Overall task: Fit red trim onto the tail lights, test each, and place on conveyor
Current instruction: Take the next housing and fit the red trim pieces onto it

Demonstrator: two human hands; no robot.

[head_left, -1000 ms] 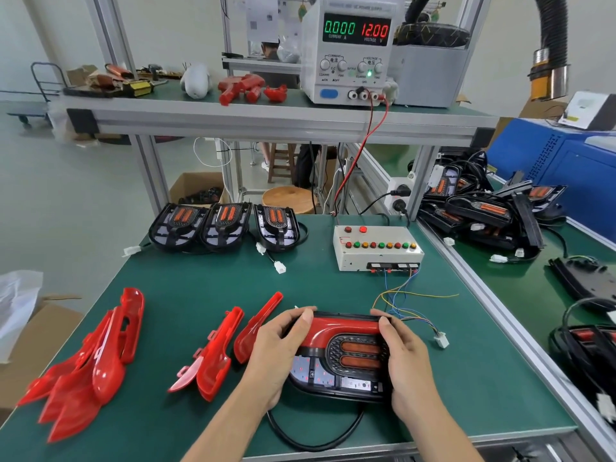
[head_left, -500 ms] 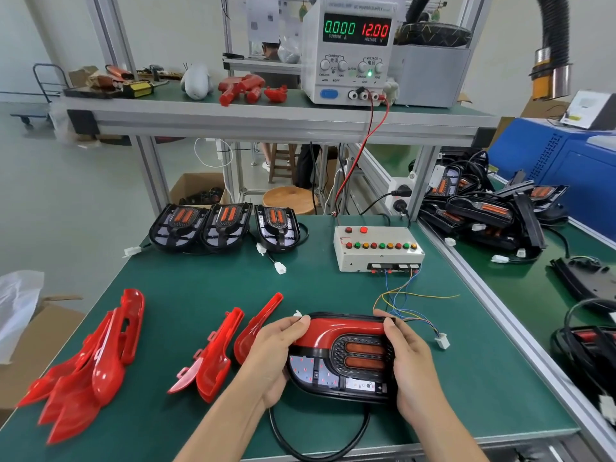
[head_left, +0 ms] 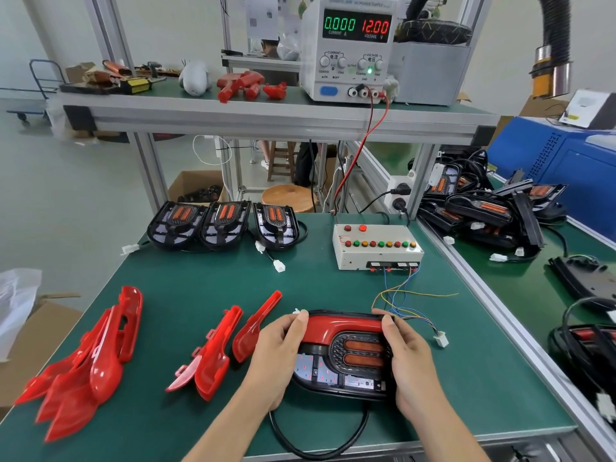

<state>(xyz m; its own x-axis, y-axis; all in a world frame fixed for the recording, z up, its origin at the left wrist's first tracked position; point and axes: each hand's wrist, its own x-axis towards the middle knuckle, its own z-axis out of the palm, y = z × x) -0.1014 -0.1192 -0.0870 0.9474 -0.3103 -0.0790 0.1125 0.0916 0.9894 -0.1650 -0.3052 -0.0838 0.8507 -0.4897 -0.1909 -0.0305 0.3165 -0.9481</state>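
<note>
A black tail light [head_left: 346, 365] with two orange lenses lies near the front edge of the green bench. Red trim [head_left: 336, 330] sits along its top edge. My left hand [head_left: 280, 358] grips its left side, thumb on the trim. My right hand [head_left: 408, 355] grips its right side, thumb at the trim's right end. Its black cable loops toward the bench's front edge. Loose red trim pieces [head_left: 216, 351] lie just left of it, and a bigger heap of trim [head_left: 90, 358] lies at far left.
Three untrimmed tail lights [head_left: 223, 223] stand in a row at the back. A white test box [head_left: 376, 246] with coloured buttons sits back right, its thin wires ending in a white plug [head_left: 441, 338]. A power supply [head_left: 353, 45] reads 0.000 and 12.00. The green conveyor [head_left: 520, 281] on the right carries several tail lights.
Both hands have shifted slightly on the tail light, which has tilted a little up toward me. The trim stays on its top edge.
</note>
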